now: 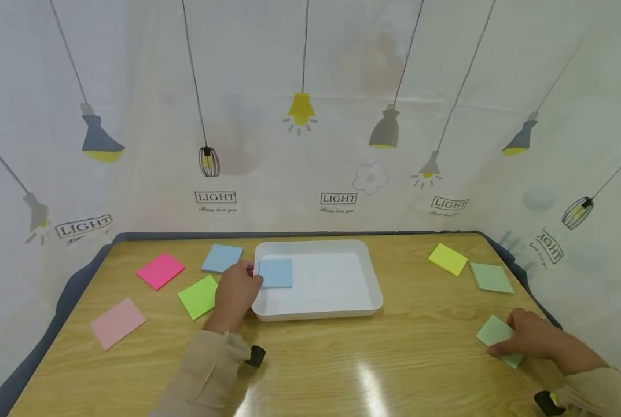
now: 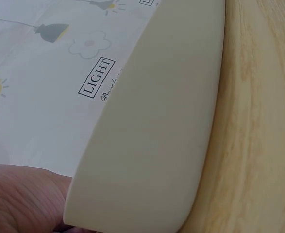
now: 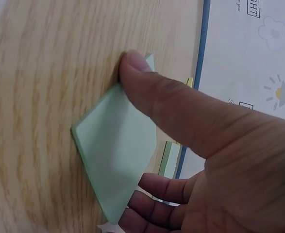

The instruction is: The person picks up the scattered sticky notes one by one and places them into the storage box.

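My left hand (image 1: 237, 292) is at the left end of a white tray (image 1: 336, 284), gripping its rim with the thumb over the edge. Right beside the thumb, a light blue sticky-note pad (image 1: 276, 273) lies flat in the tray. In the left wrist view the tray's outer wall (image 2: 152, 131) hides most of the fingers. On the right side of the table, my right hand (image 1: 534, 336) holds a pale green sticky-note pad (image 3: 115, 141) by its edges, thumb on one side and fingers on the opposite one. The pad is tilted in the right wrist view.
Left of the tray lie a blue pad (image 1: 223, 258), a lime green pad (image 1: 197, 297), a hot pink pad (image 1: 161, 271) and a pale pink pad (image 1: 118, 323). At the back right are a yellow pad (image 1: 448, 259) and another pale green pad (image 1: 491, 278). A lamp-printed curtain (image 1: 279, 191) encloses the table.
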`<state>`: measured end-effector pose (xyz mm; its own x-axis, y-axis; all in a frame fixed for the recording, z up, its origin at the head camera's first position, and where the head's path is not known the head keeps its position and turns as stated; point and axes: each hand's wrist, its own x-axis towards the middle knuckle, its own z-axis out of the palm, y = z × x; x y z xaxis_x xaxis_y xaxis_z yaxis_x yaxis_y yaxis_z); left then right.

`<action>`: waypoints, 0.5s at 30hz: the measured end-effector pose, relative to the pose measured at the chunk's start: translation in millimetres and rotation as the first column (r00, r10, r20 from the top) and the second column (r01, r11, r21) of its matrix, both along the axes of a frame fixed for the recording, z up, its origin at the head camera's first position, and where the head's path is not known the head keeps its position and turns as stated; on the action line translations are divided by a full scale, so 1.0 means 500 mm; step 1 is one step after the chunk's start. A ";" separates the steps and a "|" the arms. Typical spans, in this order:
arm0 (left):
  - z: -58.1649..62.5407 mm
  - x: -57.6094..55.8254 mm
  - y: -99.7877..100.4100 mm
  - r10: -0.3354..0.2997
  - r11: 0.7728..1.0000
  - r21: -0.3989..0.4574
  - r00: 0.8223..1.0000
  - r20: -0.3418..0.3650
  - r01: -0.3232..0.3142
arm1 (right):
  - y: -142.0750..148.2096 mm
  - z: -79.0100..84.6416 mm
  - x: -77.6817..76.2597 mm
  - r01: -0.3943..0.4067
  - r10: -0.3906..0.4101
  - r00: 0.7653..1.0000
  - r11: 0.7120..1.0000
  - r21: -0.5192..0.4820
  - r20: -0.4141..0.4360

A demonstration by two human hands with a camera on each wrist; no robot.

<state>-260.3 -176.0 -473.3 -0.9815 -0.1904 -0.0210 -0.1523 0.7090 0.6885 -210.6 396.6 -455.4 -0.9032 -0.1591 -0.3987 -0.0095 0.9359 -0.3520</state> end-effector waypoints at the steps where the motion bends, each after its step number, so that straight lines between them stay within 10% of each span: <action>1: 0.001 0.000 0.001 -0.002 1.000 0.004 1.000 -0.001 0.002 | 0.000 0.000 0.000 0.011 -0.011 1.000 1.000 -0.005 0.014; 15: 0.005 0.001 0.004 0.012 1.000 0.011 1.000 0.007 -0.012 | 0.018 -0.016 -0.001 0.032 -0.032 0.999 0.999 -0.017 0.012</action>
